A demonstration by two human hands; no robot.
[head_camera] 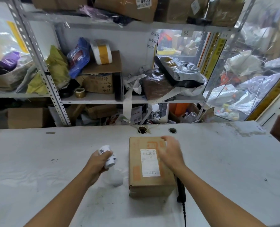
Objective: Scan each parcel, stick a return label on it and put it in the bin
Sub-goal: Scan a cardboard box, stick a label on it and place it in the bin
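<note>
Two bare arms are seen nearest, reaching out over the bench [37,161]. A roll of labels [109,157] is gripped in the left hand [97,163], with the fingers curled round it. The roll is held just left of the box [150,167], a little apart from it. The box is set on the bench in the middle, with its long side pointing away from the person. A white label [150,162] is already stuck on its top. The right hand [169,153] is held over the far right part of the box top, with fingers loose and spread; it is blurred, so touch cannot be told. A black scanner [180,189] is laid just right of the box. The right hand is nearer the box, so the next label would likely be brought across from the left. No bin is seen
</note>
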